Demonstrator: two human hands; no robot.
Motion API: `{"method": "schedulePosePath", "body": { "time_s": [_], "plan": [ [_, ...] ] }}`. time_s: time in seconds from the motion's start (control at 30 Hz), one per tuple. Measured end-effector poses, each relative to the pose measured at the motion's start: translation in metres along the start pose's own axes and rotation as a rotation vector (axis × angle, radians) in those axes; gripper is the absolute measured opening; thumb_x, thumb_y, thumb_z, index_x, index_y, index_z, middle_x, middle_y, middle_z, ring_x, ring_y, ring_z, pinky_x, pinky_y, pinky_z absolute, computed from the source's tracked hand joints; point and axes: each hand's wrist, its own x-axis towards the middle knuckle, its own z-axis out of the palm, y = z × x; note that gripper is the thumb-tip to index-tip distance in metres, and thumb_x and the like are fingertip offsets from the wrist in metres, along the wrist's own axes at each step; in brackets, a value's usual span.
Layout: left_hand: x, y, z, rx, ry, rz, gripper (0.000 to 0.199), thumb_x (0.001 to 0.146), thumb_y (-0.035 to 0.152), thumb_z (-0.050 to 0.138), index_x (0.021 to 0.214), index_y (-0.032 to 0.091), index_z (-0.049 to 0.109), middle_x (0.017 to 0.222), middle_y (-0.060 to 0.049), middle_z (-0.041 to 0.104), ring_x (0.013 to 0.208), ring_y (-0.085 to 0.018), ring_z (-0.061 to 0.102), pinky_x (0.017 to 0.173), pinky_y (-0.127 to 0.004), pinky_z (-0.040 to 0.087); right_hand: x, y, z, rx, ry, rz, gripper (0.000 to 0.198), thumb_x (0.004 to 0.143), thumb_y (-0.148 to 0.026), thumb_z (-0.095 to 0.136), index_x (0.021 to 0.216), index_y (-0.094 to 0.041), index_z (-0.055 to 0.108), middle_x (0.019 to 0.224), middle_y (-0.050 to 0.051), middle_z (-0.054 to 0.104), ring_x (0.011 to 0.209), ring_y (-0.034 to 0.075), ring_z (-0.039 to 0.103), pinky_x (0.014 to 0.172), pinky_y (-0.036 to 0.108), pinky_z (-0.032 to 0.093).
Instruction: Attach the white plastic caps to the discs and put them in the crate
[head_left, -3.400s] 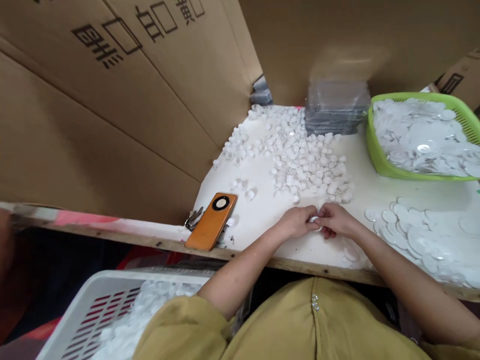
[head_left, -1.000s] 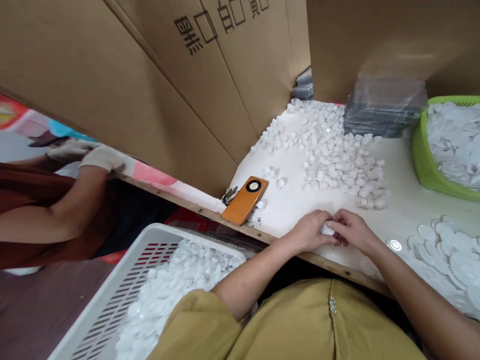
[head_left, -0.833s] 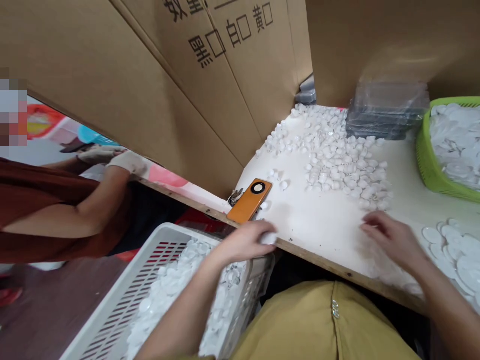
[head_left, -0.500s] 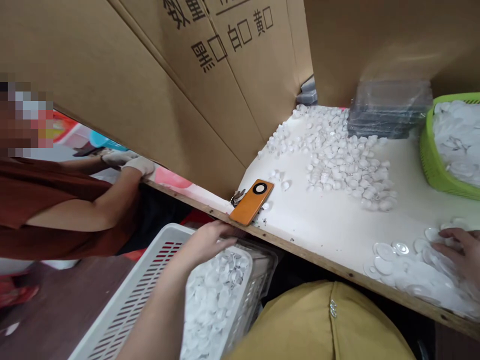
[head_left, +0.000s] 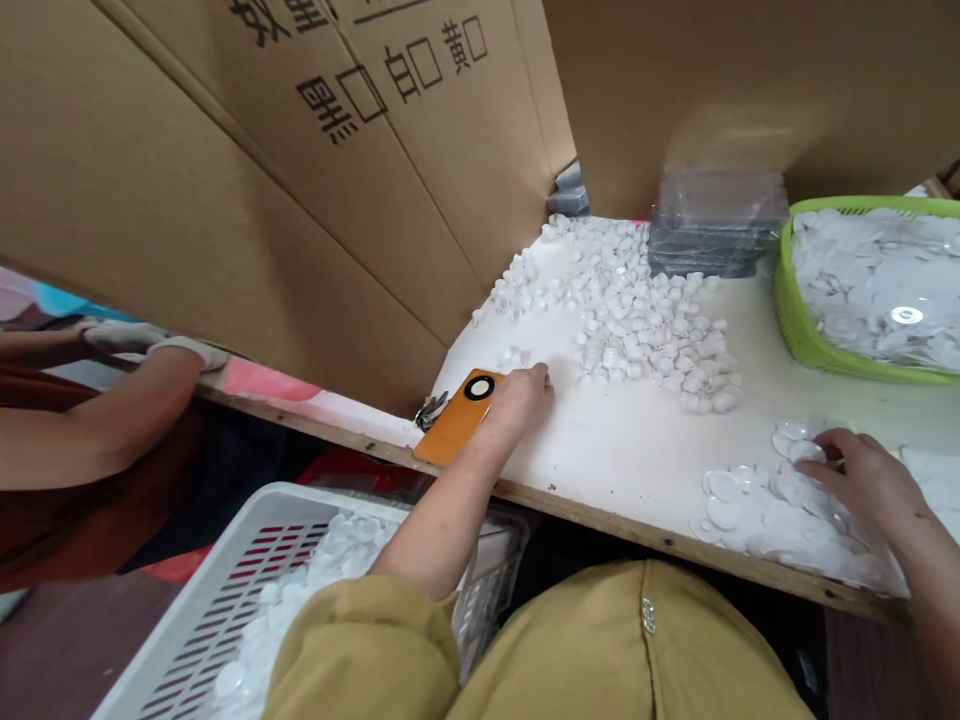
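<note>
My left hand point(head_left: 523, 397) is over the white table beside an orange phone point(head_left: 450, 425), its fingers curled together. A few small white caps point(head_left: 514, 356) lie just past it; anything within its fingers is hidden. To the right, my right hand point(head_left: 870, 480) pinches a thin white plastic disc point(head_left: 808, 452) between thumb and fingers. Under and beside it spreads a loose heap of similar discs point(head_left: 780, 525) along the table's front edge. A larger pile of small white cup-shaped caps point(head_left: 645, 330) covers the table's middle and back.
A green basket point(head_left: 795, 330) full of white discs stands at right. Clear plastic trays point(head_left: 716, 225) are stacked at the back. Cardboard walls point(head_left: 315, 230) enclose the table. Below its edge sits a white basket point(head_left: 225, 600) of white pieces. A gloved co-worker's arm point(head_left: 97, 420) shows at left.
My left hand has risen from above the white basket onto the table, beside the phone. My right hand stays at the discs, now pinching one. The view has swung right.
</note>
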Motion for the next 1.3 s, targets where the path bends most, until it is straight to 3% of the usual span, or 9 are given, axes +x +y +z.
{"method": "schedulePosePath", "body": {
  "time_s": [0.2,0.37,0.47,0.6,0.67,0.73,0.93,1.1,1.3],
  "plan": [
    [-0.022,-0.004,0.015,-0.198,0.103,0.129,0.021,0.082,0.029,0.052,0.092,0.019,0.067,0.101,-0.009,0.058,0.080,-0.018,0.062,0.075,-0.028,0.048,0.007,-0.037,0.007,0.059,-0.013,-0.032,0.025,0.071,-0.047,0.059,0.081,-0.025,0.055,0.083,0.009,0.059,0.071,0.026,0.058,0.064,0.038,0.043],
    [-0.035,-0.001,0.023,-0.482,0.102,0.193,0.005,0.073,0.021,0.059,0.071,0.017,0.057,0.079,-0.002,0.056,0.072,-0.014,0.057,0.073,-0.026,0.047,0.008,-0.064,0.014,0.145,-0.008,-0.055,0.023,0.073,-0.048,0.056,0.076,-0.025,0.055,0.076,0.005,0.063,0.062,0.022,0.056,0.057,0.034,0.041],
    [-0.046,0.013,0.025,-0.943,-0.071,0.157,0.015,0.079,0.030,0.058,0.083,0.018,0.050,0.071,0.001,0.057,0.066,-0.012,0.059,0.067,-0.026,0.049,0.006,-0.069,0.021,0.237,0.020,-0.016,0.025,0.073,-0.049,0.057,0.080,-0.026,0.056,0.072,0.003,0.064,0.061,0.021,0.058,0.059,0.034,0.043],
    [-0.062,0.049,0.031,-1.390,-0.484,0.136,0.029,0.086,0.035,0.054,0.107,0.020,0.040,0.076,-0.002,0.066,0.063,-0.012,0.063,0.061,-0.025,0.052,0.004,-0.059,0.028,0.374,0.126,0.019,0.034,0.075,-0.050,0.057,0.098,-0.025,0.060,0.080,0.003,0.067,0.070,0.022,0.063,0.069,0.036,0.047],
    [-0.066,0.068,0.035,-1.327,-0.592,0.135,0.023,0.089,0.033,0.049,0.106,0.019,0.044,0.075,-0.003,0.066,0.060,-0.012,0.063,0.060,-0.025,0.052,0.004,-0.054,0.028,0.397,0.161,0.027,0.033,0.077,-0.050,0.057,0.098,-0.025,0.063,0.079,0.003,0.067,0.071,0.022,0.063,0.071,0.035,0.047],
    [-0.066,0.084,0.039,-1.116,-0.564,0.171,0.018,0.092,0.033,0.043,0.098,0.018,0.051,0.069,-0.002,0.064,0.057,-0.013,0.062,0.058,-0.026,0.051,0.004,-0.051,0.026,0.390,0.201,0.019,0.031,0.078,-0.050,0.057,0.093,-0.024,0.064,0.078,0.004,0.066,0.073,0.022,0.062,0.072,0.034,0.046],
    [-0.057,0.089,0.042,-0.393,-0.105,0.357,0.023,0.093,0.032,0.042,0.091,0.022,0.063,0.077,-0.003,0.066,0.079,-0.019,0.065,0.076,-0.029,0.048,0.004,-0.055,0.022,0.372,0.216,0.038,0.030,0.081,-0.049,0.056,0.095,-0.025,0.065,0.065,0.000,0.060,0.061,0.017,0.055,0.062,0.030,0.043],
    [-0.064,0.063,0.043,-0.531,-0.004,0.404,0.023,0.091,0.026,0.045,0.100,0.020,0.065,0.096,-0.006,0.064,0.091,-0.018,0.061,0.086,-0.030,0.046,0.005,-0.056,0.020,0.702,0.139,0.092,0.030,0.076,-0.048,0.064,0.092,-0.022,0.063,0.060,-0.002,0.058,0.052,0.015,0.056,0.056,0.028,0.045],
    [-0.073,0.055,0.046,-0.707,-0.143,0.549,0.057,0.069,0.033,0.076,0.122,0.021,0.058,0.110,-0.006,0.051,0.075,-0.012,0.056,0.073,-0.028,0.050,0.000,-0.085,-0.001,1.025,-0.106,0.040,0.037,0.068,-0.049,0.074,0.086,-0.017,0.066,0.067,0.004,0.064,0.060,0.017,0.062,0.055,0.028,0.051]
  ]
}}
